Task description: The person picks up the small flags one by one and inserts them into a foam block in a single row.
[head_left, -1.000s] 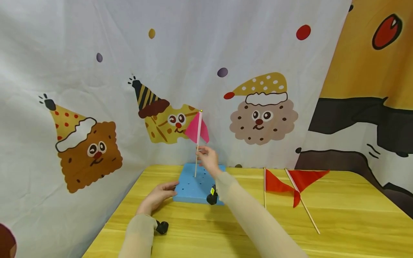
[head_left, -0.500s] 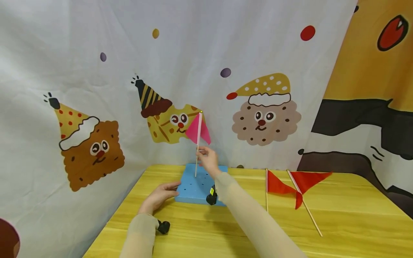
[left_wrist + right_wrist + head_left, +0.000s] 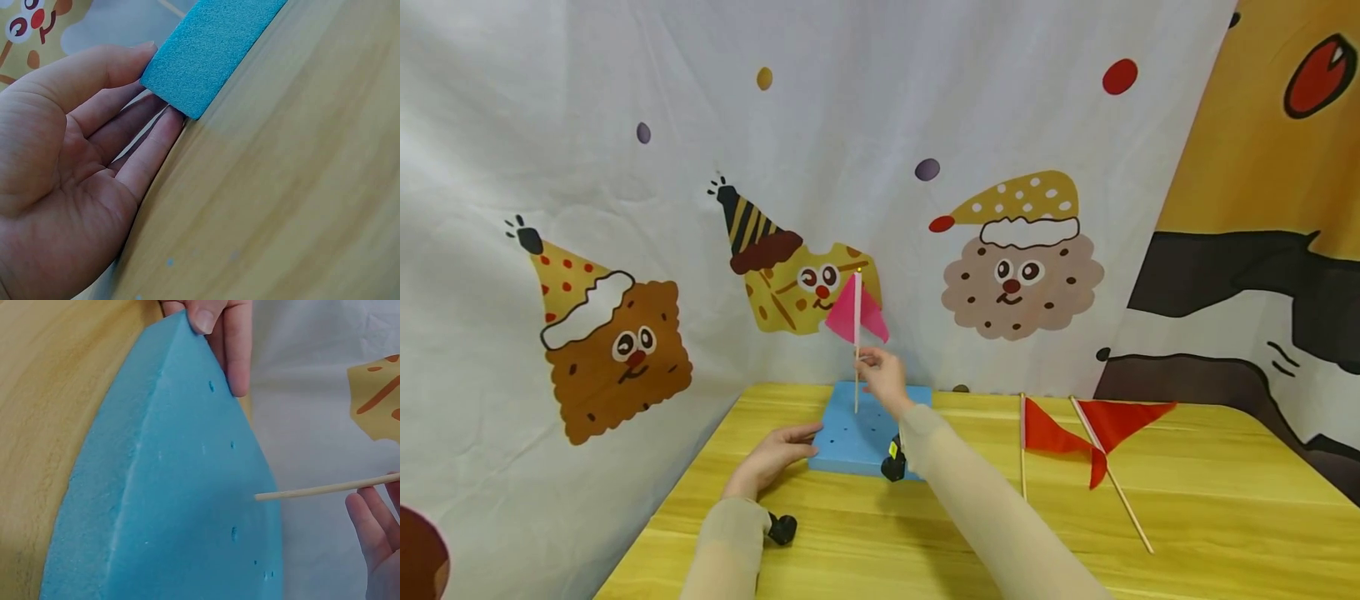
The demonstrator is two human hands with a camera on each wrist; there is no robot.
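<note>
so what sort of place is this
Probably an indoor play or craft corner, though the wider room is out of view: a cartoon-printed backdrop hangs behind a wood-grain table, which bears a holed blue block and red flags.

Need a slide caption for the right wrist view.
Right hand holding a wooden stick at a holed blue block; left hand touching the block's corner.

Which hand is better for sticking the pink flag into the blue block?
Probably the right hand: it holds the pink flag by its stick, tip pointing down at the blue block. The left hand touches the block, likely better for steadying.
</note>
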